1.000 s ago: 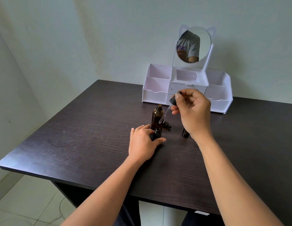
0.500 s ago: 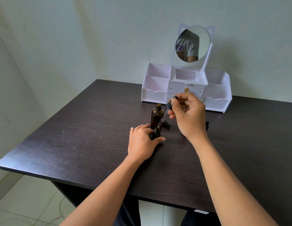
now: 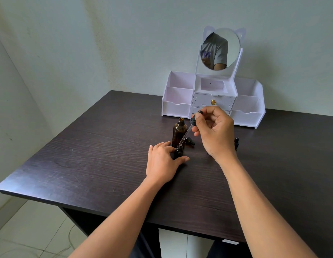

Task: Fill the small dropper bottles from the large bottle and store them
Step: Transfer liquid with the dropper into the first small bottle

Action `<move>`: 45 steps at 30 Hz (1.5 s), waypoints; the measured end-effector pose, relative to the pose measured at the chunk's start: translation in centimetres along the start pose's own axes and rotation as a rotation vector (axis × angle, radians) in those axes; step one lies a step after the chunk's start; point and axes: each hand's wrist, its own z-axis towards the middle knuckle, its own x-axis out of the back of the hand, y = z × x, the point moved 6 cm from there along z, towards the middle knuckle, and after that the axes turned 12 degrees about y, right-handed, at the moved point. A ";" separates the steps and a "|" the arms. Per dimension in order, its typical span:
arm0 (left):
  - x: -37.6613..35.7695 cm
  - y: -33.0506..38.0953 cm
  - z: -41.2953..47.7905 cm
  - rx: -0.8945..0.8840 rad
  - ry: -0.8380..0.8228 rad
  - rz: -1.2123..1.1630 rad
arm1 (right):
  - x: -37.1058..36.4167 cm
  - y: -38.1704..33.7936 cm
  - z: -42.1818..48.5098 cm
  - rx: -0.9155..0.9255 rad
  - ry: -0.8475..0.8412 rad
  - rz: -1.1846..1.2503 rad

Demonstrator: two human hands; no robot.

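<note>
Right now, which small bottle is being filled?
The small bottle gripped by the left hand, in front of the large bottle, with the dropper tip at its neck. The other bottle, right of the right hand, stands untouched.

I see the left hand (image 3: 162, 161) resting on the dark counter (image 3: 87, 155), its thumb and fingers holding a small dropper bottle (image 3: 179, 151) upright. The right hand (image 3: 216, 133) pinches a dropper (image 3: 188, 130) by its black bulb, the glass tip tilted down at that bottle's mouth. The large amber bottle (image 3: 178, 132) stands uncapped just behind. A white organizer (image 3: 180, 108) with a cat-eared mirror (image 3: 231, 47) sits at the back.
</note>
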 end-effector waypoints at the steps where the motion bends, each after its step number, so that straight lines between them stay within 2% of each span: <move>1: 0.0 0.0 0.0 0.001 -0.001 0.002 | 0.0 0.0 0.0 0.001 -0.001 -0.003; 10: 0.0 0.0 0.0 -0.001 0.007 0.006 | -0.3 0.1 -0.2 0.053 -0.027 -0.066; 17: -0.2 -0.1 0.0 -0.001 0.005 0.010 | -0.6 0.8 -0.4 -0.020 -0.027 -0.026; 31: -0.1 0.0 0.1 -0.007 0.004 0.024 | -1.2 0.9 -0.5 -0.017 -0.104 -0.081; 45: 0.1 0.2 -0.1 -0.005 0.002 0.013 | -1.1 1.0 -0.3 0.010 -0.087 -0.116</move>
